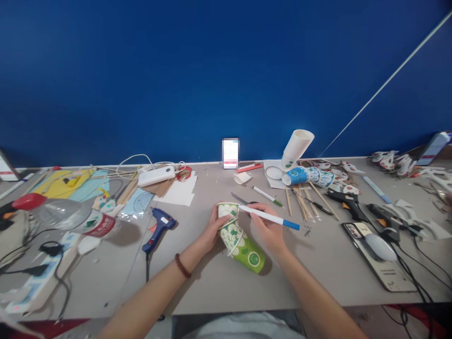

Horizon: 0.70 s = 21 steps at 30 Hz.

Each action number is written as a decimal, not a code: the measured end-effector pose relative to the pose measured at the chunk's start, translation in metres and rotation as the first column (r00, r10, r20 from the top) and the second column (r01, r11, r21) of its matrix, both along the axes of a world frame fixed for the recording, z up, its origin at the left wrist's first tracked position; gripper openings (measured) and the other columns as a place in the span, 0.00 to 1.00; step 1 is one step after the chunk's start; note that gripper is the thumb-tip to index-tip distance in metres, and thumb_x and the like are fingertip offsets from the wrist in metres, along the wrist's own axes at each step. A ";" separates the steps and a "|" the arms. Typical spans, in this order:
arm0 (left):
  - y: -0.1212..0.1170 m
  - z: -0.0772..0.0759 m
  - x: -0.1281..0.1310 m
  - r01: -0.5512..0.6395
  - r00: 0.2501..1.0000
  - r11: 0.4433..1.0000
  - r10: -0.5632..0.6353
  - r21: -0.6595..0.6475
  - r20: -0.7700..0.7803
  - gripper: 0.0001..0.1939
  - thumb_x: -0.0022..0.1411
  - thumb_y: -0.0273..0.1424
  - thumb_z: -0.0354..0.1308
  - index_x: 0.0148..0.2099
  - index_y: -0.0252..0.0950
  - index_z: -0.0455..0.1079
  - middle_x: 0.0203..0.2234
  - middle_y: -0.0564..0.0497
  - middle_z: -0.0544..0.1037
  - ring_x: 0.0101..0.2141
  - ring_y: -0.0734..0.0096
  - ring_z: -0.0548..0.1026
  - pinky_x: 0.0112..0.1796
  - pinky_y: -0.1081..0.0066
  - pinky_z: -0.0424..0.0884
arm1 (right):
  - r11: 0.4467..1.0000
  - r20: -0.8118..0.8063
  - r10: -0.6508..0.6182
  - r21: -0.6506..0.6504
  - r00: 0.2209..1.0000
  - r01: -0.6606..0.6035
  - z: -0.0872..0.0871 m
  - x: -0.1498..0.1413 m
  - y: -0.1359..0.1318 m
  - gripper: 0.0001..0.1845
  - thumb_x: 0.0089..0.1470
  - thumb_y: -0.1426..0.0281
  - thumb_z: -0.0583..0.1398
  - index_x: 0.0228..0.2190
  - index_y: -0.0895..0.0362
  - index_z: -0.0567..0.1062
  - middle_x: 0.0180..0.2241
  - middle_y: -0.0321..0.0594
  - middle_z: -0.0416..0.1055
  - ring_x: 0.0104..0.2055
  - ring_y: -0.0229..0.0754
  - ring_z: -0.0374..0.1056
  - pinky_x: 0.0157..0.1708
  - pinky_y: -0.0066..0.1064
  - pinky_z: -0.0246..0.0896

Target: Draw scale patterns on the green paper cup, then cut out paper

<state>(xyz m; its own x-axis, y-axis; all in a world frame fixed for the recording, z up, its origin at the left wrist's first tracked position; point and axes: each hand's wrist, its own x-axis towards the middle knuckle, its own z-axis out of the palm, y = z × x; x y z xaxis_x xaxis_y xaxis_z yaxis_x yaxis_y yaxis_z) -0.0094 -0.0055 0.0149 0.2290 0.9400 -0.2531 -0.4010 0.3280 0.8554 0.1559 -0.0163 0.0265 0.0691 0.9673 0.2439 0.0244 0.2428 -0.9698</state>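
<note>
My left hand point(211, 228) is wrapped round the upper end of green and white patterned paper cups point(248, 253). The cups are joined in a row, tilted, with the plain green end pointing down and right toward the table. Between the fingers of my right hand point(269, 235) is a white marker point(264, 215). Its blue end point(291, 225) points right, and its other end reaches the rim of the top cup; whether the tip touches it I cannot tell. Just behind my hands lies a pair of scissors point(238, 198), partly hidden by them.
A blue glue gun point(158, 228) lies to the left, near a plastic bottle point(83, 217) and a power strip point(47, 278). At the right are blue cups point(296, 175), a white cup stack point(298, 145), wooden sticks point(303, 203), a black glue gun point(348, 203) and a phone point(386, 268) under a mouse point(380, 247).
</note>
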 end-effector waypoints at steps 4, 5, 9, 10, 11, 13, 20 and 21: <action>-0.002 -0.001 0.001 0.000 0.999 1.000 0.000 0.016 -0.038 0.22 0.49 0.34 0.63 0.46 0.38 0.60 0.35 0.51 0.74 0.36 0.68 0.73 0.38 0.67 0.68 | 0.999 0.036 0.008 0.038 0.999 -0.009 -0.002 -0.003 -0.002 0.07 0.53 0.66 0.58 0.36 0.54 0.71 0.39 0.43 0.74 0.45 0.45 0.70 0.47 0.42 0.64; -0.002 -0.001 0.001 0.001 0.999 1.000 0.000 0.023 -0.038 0.22 0.49 0.34 0.63 0.45 0.38 0.60 0.35 0.51 0.74 0.36 0.68 0.73 0.38 0.67 0.68 | 0.999 0.047 0.001 0.047 0.999 -0.003 -0.003 -0.004 -0.002 0.07 0.53 0.67 0.58 0.36 0.54 0.71 0.40 0.43 0.74 0.45 0.45 0.70 0.48 0.42 0.64; -0.003 -0.001 0.002 0.002 0.999 0.999 -0.001 0.036 -0.037 0.24 0.48 0.35 0.64 0.45 0.37 0.61 0.37 0.50 0.74 0.37 0.66 0.74 0.39 0.66 0.69 | 0.999 0.090 -0.005 0.041 0.996 0.002 -0.004 -0.006 -0.002 0.07 0.53 0.68 0.58 0.36 0.54 0.71 0.40 0.43 0.74 0.45 0.46 0.70 0.47 0.43 0.64; -0.003 -0.001 0.002 0.000 0.999 0.999 0.002 0.036 -0.035 0.24 0.47 0.35 0.64 0.45 0.37 0.61 0.37 0.49 0.74 0.37 0.66 0.74 0.39 0.66 0.69 | 0.999 0.089 -0.007 0.039 0.996 0.004 -0.004 -0.006 -0.001 0.07 0.53 0.68 0.58 0.36 0.54 0.71 0.40 0.43 0.74 0.45 0.46 0.70 0.47 0.44 0.64; -0.003 -0.001 0.002 -0.003 0.999 0.999 0.004 0.035 -0.032 0.24 0.47 0.35 0.64 0.45 0.36 0.61 0.37 0.49 0.74 0.37 0.66 0.74 0.39 0.65 0.69 | 0.999 0.087 -0.013 0.040 0.996 0.010 -0.005 -0.006 -0.001 0.07 0.53 0.68 0.58 0.36 0.54 0.71 0.41 0.43 0.74 0.46 0.46 0.69 0.48 0.44 0.64; -0.003 -0.001 0.002 -0.003 1.000 1.000 0.003 0.031 -0.025 0.24 0.47 0.35 0.65 0.45 0.36 0.61 0.37 0.49 0.74 0.37 0.66 0.74 0.39 0.65 0.69 | 0.999 0.093 -0.029 0.048 0.995 0.025 -0.004 -0.006 -0.001 0.07 0.53 0.69 0.58 0.36 0.54 0.71 0.41 0.43 0.74 0.47 0.46 0.69 0.49 0.44 0.63; -0.003 -0.004 0.002 0.006 1.000 1.000 -0.007 0.013 0.008 0.24 0.48 0.34 0.65 0.46 0.37 0.60 0.36 0.50 0.75 0.36 0.67 0.74 0.38 0.67 0.69 | 0.994 0.233 -0.046 0.106 0.971 0.022 0.002 -0.006 -0.002 0.07 0.53 0.69 0.58 0.35 0.55 0.72 0.40 0.43 0.75 0.45 0.46 0.70 0.47 0.42 0.64; -0.003 -0.004 0.002 0.006 1.000 1.000 -0.006 0.008 0.012 0.24 0.48 0.33 0.65 0.46 0.37 0.60 0.36 0.50 0.75 0.35 0.67 0.74 0.38 0.67 0.70 | 0.992 0.260 -0.062 0.125 0.964 0.030 0.003 -0.006 -0.002 0.07 0.52 0.69 0.58 0.35 0.55 0.72 0.39 0.43 0.75 0.45 0.46 0.70 0.47 0.41 0.65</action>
